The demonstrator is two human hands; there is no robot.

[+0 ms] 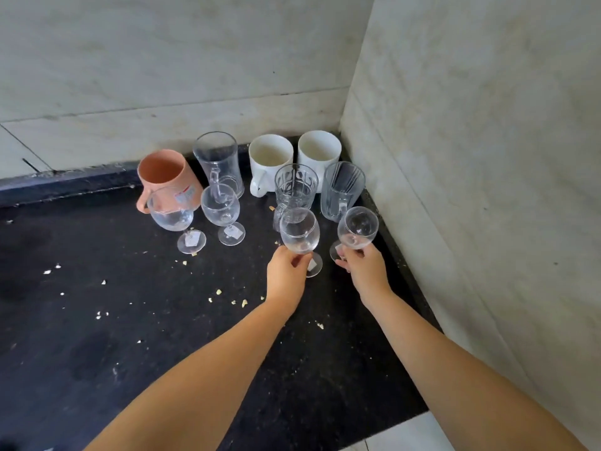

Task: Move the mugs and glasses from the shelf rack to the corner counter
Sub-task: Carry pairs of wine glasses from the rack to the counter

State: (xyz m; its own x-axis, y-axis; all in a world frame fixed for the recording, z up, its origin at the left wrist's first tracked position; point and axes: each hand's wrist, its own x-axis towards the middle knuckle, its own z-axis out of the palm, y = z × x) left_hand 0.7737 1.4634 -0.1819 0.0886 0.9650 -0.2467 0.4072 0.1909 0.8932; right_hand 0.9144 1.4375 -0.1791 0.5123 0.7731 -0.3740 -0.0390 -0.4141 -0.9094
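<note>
On the black corner counter (130, 320) my left hand (287, 271) grips the stem of a clear wine glass (299, 231), whose foot rests on the counter. My right hand (364, 265) holds a second wine glass (357, 227) by the stem, close to the right wall. Behind them stand a patterned glass tumbler (296, 187), a ribbed glass mug (343, 190), two white mugs (270, 157) (318, 151), a tall glass mug (219, 161) and a terracotta mug (166, 177). Two more wine glasses (170, 211) (221, 206) stand at the left.
Marble walls (471, 157) close the corner at the back and right. Pale crumbs (244, 302) lie scattered over the counter. The counter's front edge meets a light floor tile (406, 434) at the bottom right. The shelf rack is out of view.
</note>
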